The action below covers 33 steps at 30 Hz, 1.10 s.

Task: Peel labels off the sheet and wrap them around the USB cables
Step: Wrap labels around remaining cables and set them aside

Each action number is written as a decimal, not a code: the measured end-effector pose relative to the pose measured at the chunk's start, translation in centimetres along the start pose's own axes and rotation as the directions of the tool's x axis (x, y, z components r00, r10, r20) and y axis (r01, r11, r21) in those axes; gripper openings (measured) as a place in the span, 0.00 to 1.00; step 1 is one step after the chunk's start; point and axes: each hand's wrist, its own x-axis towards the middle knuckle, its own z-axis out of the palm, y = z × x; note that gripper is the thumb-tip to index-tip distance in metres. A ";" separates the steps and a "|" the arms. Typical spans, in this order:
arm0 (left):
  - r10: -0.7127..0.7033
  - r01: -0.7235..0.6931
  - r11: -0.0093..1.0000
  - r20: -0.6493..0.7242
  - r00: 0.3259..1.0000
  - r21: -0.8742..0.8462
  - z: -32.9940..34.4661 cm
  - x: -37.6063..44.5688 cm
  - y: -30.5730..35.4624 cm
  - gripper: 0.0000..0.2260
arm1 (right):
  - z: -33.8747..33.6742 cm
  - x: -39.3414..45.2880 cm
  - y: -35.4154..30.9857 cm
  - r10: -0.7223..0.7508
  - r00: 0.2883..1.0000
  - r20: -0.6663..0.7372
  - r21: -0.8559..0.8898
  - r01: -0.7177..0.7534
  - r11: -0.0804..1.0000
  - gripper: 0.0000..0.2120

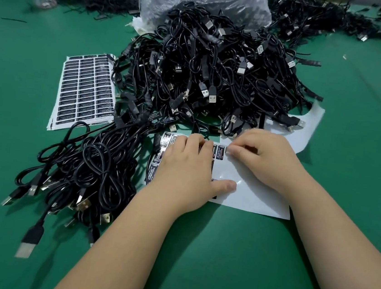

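To the far left of our left hand (183, 167) lay a stack of full label sheets (86, 89), and just beside it a bundle of black cables (91, 168). We held that hand flat, fingers straight, pressing the working sheet (250, 194) onto the green table (219, 254). Under and between our hands, the remaining labels (220, 152) were small, black and glossy with white print. We judged them thin, limp and sticky, best lifted by one corner. Our right hand (264, 157) pinched at a label edge. Beyond both hands rose the main cable pile (216, 71).
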 end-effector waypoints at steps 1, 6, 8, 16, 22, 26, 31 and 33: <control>-0.003 0.003 1.000 -0.002 1.000 -0.006 0.0 0.0 0.0 0.38 | 0.1 0.0 -0.1 0.067 0.996 -0.053 0.045 -0.064 0.997 0.07; -0.026 0.019 0.991 -0.057 0.998 -0.130 -0.1 0.0 0.6 0.35 | 0.8 0.0 -0.8 0.394 0.870 -0.297 0.395 -0.264 0.880 0.10; -0.065 0.018 0.928 -0.116 0.991 -0.371 -0.3 0.1 1.2 0.29 | 0.9 -0.1 -1.1 0.394 0.859 -0.326 0.415 -0.245 0.876 0.10; -0.194 0.250 -0.104 0.266 0.944 -0.963 -1.4 0.8 1.8 0.07 | 1.0 -0.8 -2.5 0.027 0.885 -0.464 0.169 0.059 0.984 0.06; -0.231 0.223 -0.110 0.243 0.942 -0.969 -1.3 0.8 1.6 0.13 | 0.8 -0.8 -2.5 0.161 0.901 -0.402 0.404 0.017 0.915 0.08; -0.262 0.227 0.033 0.211 0.942 -0.973 -1.3 0.8 1.6 0.11 | 0.8 -0.3 -1.9 0.231 0.917 -0.326 0.512 -0.034 0.858 0.07; -0.307 0.281 0.153 0.225 0.925 -0.947 -0.9 0.8 1.7 0.18 | 0.7 -0.2 -1.4 0.299 0.924 -0.239 0.655 -0.074 0.752 0.10; -0.298 0.260 0.119 0.215 0.930 -0.958 -0.8 0.8 1.7 0.13 | 0.7 -0.1 -1.2 0.322 0.930 -0.178 0.743 -0.087 0.663 0.10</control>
